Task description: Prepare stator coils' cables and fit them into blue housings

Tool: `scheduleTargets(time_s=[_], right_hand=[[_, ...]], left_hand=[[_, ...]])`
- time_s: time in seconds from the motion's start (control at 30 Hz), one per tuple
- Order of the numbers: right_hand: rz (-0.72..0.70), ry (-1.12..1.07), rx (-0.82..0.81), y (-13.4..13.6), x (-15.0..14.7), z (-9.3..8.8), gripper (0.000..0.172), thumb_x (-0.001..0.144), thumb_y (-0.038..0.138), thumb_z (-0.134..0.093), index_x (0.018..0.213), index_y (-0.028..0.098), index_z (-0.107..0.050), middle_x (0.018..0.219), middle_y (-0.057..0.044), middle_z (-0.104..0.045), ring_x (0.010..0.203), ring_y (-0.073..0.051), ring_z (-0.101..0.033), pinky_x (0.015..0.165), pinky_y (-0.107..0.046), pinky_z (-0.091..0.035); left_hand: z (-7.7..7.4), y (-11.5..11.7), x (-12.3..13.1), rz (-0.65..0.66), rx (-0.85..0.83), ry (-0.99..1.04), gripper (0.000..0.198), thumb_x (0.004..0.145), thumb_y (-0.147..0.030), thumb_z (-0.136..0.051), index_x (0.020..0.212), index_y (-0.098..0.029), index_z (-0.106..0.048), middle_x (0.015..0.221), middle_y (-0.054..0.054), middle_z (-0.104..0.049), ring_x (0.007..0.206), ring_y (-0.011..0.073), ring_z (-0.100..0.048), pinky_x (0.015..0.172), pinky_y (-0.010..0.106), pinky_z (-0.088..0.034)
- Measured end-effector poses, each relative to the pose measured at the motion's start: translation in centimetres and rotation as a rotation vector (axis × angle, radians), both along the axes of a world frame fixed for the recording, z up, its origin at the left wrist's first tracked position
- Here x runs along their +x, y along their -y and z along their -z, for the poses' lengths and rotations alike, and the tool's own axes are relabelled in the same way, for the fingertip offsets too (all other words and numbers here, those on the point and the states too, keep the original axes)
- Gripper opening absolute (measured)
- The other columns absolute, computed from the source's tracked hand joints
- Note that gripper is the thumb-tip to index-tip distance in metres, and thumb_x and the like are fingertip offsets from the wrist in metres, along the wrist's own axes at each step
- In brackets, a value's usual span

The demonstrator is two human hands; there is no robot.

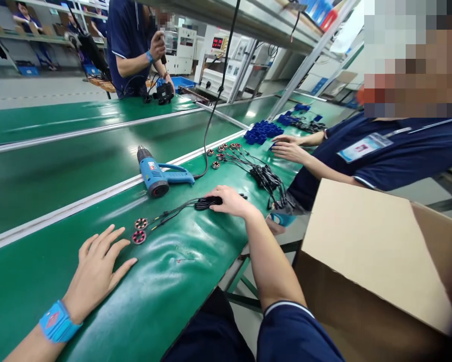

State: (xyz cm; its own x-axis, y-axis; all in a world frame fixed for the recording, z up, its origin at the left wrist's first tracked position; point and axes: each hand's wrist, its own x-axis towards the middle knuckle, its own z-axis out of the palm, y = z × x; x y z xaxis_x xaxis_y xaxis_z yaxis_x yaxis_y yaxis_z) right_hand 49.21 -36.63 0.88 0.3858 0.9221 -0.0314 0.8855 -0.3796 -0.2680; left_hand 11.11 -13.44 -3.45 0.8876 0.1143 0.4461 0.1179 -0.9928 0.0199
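Observation:
My left hand (99, 264), with a blue wristband, is spread over the green mat (154, 301), its fingers apart and nothing in them. Just beyond its fingertips lie two round parts with red and metal rings (139, 237), wired to black cables. My right hand (229, 200) rests on the coiled black cable bundle (206, 202) of these parts, fingers curled round it. Behind the cables a blue heat gun (156, 173) lies on its side, nozzle pointing away to the left.
More round parts (220, 157) with a black cable pile (265, 178) lie right of the heat gun, near blue pieces (262, 131) and a co-worker's hands (289, 148). An open cardboard box (376, 241) stands at the right. Another person (129, 45) stands across the bench.

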Motion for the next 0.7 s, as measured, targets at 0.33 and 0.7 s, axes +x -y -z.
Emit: scheduleTargets(time_s=[0.33, 0.7], right_hand=[[0.620, 0.264, -0.101, 7.6, 7.4, 0.3, 0.039, 0.082, 0.030, -0.068, 0.119, 0.019, -0.074, 0.113, -0.018, -0.068, 0.111, -0.037, -0.060, 0.100, -0.054, -0.042], [0.409, 0.245, 0.210, 2.4, 4.3, 2.1, 0.077, 0.090, 0.054, -0.065, 0.154, 0.021, -0.038, 0.147, -0.016, -0.044, 0.126, -0.028, -0.055, 0.102, -0.038, -0.051]], left_hand=[[0.9, 0.1, -0.1, -0.026, -0.019, -0.003, 0.048, 0.100, -0.053, -0.048, 0.137, -0.023, -0.053, 0.141, 0.014, -0.059, 0.132, 0.0357, -0.054, 0.107, 0.054, -0.037], [1.4, 0.2, -0.1, -0.058, -0.081, -0.045, 0.046, 0.099, -0.050, -0.053, 0.139, -0.027, -0.052, 0.144, 0.013, -0.057, 0.130, 0.0335, -0.055, 0.098, 0.050, -0.043]])
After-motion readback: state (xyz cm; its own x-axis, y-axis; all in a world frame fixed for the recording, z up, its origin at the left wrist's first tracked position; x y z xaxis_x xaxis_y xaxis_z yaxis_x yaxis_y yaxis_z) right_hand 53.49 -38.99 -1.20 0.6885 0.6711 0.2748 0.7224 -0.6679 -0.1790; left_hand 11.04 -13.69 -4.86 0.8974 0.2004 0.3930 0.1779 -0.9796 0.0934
